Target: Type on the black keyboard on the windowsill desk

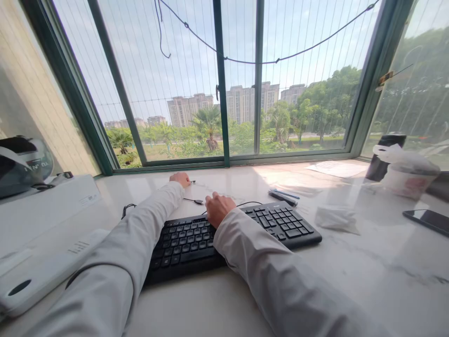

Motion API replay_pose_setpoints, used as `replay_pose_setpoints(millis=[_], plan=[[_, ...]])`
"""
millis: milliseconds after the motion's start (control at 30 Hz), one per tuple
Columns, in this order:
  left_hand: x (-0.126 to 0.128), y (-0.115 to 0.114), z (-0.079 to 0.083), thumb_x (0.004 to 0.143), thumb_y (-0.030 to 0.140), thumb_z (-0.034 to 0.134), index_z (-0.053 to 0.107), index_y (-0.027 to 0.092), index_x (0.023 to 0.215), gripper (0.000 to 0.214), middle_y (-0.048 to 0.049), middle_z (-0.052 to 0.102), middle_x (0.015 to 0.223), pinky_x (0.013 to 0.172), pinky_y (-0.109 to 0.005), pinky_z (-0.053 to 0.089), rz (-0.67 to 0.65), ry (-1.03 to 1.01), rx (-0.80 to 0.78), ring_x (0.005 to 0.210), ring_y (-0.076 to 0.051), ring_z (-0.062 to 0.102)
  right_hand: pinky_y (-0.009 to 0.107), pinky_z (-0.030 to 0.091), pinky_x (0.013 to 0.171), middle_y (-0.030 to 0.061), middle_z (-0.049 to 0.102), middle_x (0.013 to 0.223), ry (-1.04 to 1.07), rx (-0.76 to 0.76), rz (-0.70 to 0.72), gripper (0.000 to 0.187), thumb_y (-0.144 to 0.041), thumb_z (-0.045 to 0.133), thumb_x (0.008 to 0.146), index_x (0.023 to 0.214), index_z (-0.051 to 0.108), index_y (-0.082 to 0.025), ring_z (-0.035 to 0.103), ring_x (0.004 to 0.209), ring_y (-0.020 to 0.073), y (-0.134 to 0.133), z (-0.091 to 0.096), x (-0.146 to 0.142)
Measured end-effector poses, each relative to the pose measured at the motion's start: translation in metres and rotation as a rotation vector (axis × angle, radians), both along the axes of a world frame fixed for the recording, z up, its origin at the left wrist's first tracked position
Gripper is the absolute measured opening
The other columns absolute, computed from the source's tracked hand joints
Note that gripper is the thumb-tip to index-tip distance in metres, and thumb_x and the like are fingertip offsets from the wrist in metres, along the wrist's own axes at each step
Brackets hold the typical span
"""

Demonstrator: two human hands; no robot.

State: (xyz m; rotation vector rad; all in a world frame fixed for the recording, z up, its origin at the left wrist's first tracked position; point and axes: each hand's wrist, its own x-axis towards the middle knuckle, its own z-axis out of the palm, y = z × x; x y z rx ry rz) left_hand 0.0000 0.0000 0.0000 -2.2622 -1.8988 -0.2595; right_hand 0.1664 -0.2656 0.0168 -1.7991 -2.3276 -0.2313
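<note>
A black keyboard (pixel 189 238) lies at a slant on the white marbled tabletop. My right hand (pixel 220 209) is above its back edge, fingers curled together; whatever they may grip is hidden. A thin black cable (pixel 249 202) runs behind this hand. Just left of it, a dark plug-like cable end (pixel 198 202) rests on the table. Farther forward, close to the window, my left hand (pixel 180 179) is closed, its fingertips mostly out of sight. Beside it shows a tiny dark object (pixel 192 181), too small to name.
At left stand a white boxy device (pixel 45 262) and a helmet (pixel 26 164). Pens (pixel 283 196), a small white packet (pixel 336 217) and a phone (pixel 428 220) lie to the right. A bagged tub (pixel 407 178) and papers (pixel 335 168) are near the window frame (pixel 175 163).
</note>
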Motion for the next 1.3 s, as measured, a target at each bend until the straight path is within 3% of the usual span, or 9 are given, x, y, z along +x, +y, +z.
replay_pose_setpoints(millis=[167, 300, 333, 533, 633, 833, 1300], plan=[[-0.004, -0.021, 0.022, 0.068, 0.045, 0.063, 0.072, 0.021, 0.090, 0.034, -0.0104, 0.068, 0.099, 0.080, -0.032, 0.045, -0.019, -0.042, 0.040, 0.093, -0.026, 0.060, 0.036, 0.046, 0.072, 0.0148, 0.059, 0.104, -0.073, 0.058, 0.009, 0.027, -0.021, 0.044, 0.082, 0.104, 0.057, -0.015, 0.062, 0.090, 0.0237, 0.001, -0.001, 0.001], [-0.005, -0.062, 0.043, 0.070, 0.050, 0.060, 0.071, 0.026, 0.090, 0.034, -0.0024, 0.070, 0.097, 0.080, -0.026, 0.044, -0.115, -0.070, 0.079, 0.091, -0.020, 0.060, 0.034, 0.044, 0.072, 0.0125, 0.062, 0.102, -0.094, 0.108, 0.000, 0.024, -0.023, 0.043, 0.084, 0.103, 0.056, -0.016, 0.062, 0.088, 0.0227, 0.001, 0.001, 0.003], [-0.005, -0.077, 0.047, 0.070, 0.050, 0.059, 0.071, 0.027, 0.089, 0.032, -0.0002, 0.070, 0.094, 0.079, -0.025, 0.044, -0.161, -0.077, 0.090, 0.090, -0.018, 0.061, 0.034, 0.044, 0.071, 0.0127, 0.062, 0.102, -0.090, 0.108, -0.003, 0.024, -0.024, 0.040, 0.086, 0.104, 0.055, -0.016, 0.062, 0.088, 0.0227, 0.001, 0.001, 0.003], [-0.010, -0.175, 0.054, 0.074, 0.039, 0.060, 0.072, 0.022, 0.085, 0.023, 0.0004, 0.070, 0.078, 0.071, -0.023, 0.043, -0.726, -0.162, 0.132, 0.073, -0.014, 0.062, 0.033, 0.040, 0.070, 0.0104, 0.066, 0.102, -0.030, 0.157, -0.056, 0.033, -0.040, 0.032, 0.093, 0.114, 0.050, -0.022, 0.063, 0.086, 0.0227, -0.001, 0.008, 0.008], [-0.016, -0.205, 0.051, 0.077, 0.035, 0.060, 0.072, 0.020, 0.087, 0.023, -0.0014, 0.070, 0.078, 0.070, -0.022, 0.043, -0.874, -0.247, 0.060, 0.072, -0.012, 0.061, 0.032, 0.040, 0.068, 0.0082, 0.067, 0.102, -0.029, 0.182, -0.001, 0.036, -0.044, 0.032, 0.092, 0.117, 0.049, -0.025, 0.063, 0.084, 0.0227, -0.002, 0.010, 0.008], [-0.027, -0.213, 0.040, 0.076, 0.035, 0.063, 0.073, 0.017, 0.091, 0.026, -0.0039, 0.071, 0.081, 0.057, -0.019, 0.039, -0.952, -0.321, -0.083, 0.063, -0.009, 0.056, 0.029, 0.039, 0.067, 0.0037, 0.069, 0.102, -0.069, 0.178, 0.118, 0.034, -0.045, 0.032, 0.092, 0.110, 0.058, -0.031, 0.064, 0.087, 0.0214, -0.003, 0.008, 0.006], [-0.030, -0.212, 0.030, 0.073, 0.036, 0.065, 0.075, 0.016, 0.089, 0.027, -0.0034, 0.070, 0.073, 0.052, -0.018, 0.033, -0.943, -0.368, -0.183, 0.054, -0.006, 0.045, 0.026, 0.038, 0.065, 0.0018, 0.072, 0.088, -0.114, 0.125, 0.258, 0.041, -0.055, 0.033, 0.090, 0.102, 0.066, -0.034, 0.064, 0.081, 0.0191, 0.002, 0.007, 0.011]])
